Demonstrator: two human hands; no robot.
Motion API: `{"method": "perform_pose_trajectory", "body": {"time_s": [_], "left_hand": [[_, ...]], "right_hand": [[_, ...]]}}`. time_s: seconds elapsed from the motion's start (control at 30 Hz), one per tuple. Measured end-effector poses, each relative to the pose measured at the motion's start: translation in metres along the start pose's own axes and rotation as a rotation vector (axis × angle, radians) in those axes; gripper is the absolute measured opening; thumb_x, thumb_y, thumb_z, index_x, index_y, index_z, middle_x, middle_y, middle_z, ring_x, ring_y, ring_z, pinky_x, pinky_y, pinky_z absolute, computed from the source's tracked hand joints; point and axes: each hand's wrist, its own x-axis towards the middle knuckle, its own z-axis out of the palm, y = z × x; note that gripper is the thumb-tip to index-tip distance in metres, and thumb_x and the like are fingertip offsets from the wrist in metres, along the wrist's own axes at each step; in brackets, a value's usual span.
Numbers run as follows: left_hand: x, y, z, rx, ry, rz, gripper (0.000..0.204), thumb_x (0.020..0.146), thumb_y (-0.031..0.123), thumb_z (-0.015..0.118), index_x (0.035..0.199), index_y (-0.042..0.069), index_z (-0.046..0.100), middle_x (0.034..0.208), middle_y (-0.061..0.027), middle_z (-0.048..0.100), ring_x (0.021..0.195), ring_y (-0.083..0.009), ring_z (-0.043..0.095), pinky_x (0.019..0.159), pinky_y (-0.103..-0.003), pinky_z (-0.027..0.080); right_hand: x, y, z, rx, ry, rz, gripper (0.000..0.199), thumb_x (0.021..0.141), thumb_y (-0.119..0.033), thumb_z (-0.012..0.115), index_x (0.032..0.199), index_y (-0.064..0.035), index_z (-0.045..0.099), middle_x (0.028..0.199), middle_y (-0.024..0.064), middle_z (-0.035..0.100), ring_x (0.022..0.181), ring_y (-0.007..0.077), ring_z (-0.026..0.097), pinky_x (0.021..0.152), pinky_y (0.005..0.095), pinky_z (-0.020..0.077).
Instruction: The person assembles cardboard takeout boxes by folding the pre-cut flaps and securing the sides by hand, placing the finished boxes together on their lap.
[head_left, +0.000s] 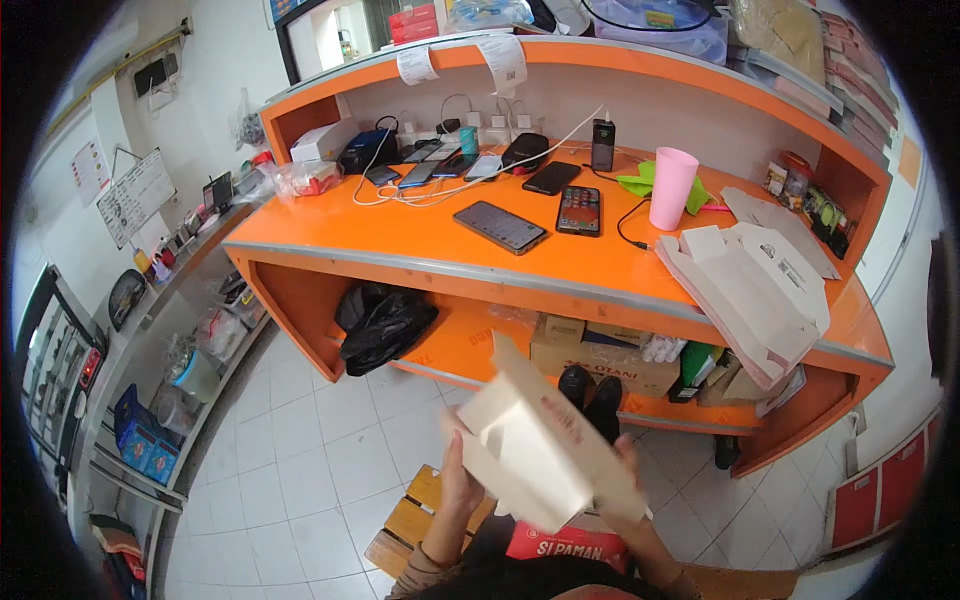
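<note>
Carton [530, 455], part-folded and open, is hanging above the lap [492, 540], left hand [460, 482] and right hand [627, 458] gripping opposite sides; lopsided squeezing is probably risking a buckled wall or slipping flap. Beyond, flattened cardboard [745, 290] is overhanging the orange counter [400, 228], so a bump could be sending it sliding off.

An orange desk [330, 215] with a metal-trimmed front edge carries several phones [500, 226], tangled white cables [425, 197], an upright pink cup [673, 190] and pale flattened cartons [750, 280] that overhang the edge. On its orange lower shelf [480, 350] lie a black plastic bag [385, 325] and a brown cardboard box [640, 373]. A slatted wooden stool [408, 520] stands on the white tiled floor [290, 490].
</note>
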Motion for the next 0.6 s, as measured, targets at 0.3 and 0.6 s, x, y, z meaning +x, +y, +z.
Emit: {"method": "perform_pose_trajectory", "body": {"time_s": [0.3, 0.6], "left_hand": [[0.009, -0.009, 0.061, 1.476, -0.941, 1.369, 0.027, 0.069, 0.015, 0.069, 0.090, 0.012, 0.053, 0.104, -0.0143, 0.047, 0.106, -0.0336, 0.044, 0.096, -0.052, 0.026], [0.005, -0.020, 0.096, 1.094, -0.517, 1.041, 0.047, 0.078, 0.043, 0.056, 0.106, 0.006, 0.055, 0.119, -0.0204, 0.032, 0.114, -0.0360, 0.038, 0.093, -0.044, 0.034]], "right_hand": [[0.057, -0.025, -0.018, 1.602, 0.201, 0.621, 0.059, 0.080, -0.018, 0.059, 0.129, -0.0115, 0.028, 0.120, 0.0120, 0.044, 0.106, 0.0223, 0.048, 0.088, 0.0359, 0.0411], [0.089, -0.039, -0.009, 1.720, 0.295, 0.383, 0.030, 0.085, -0.022, 0.050, 0.113, -0.0110, 0.045, 0.108, 0.0038, 0.053, 0.101, 0.0172, 0.052, 0.085, 0.0346, 0.0433]]}}
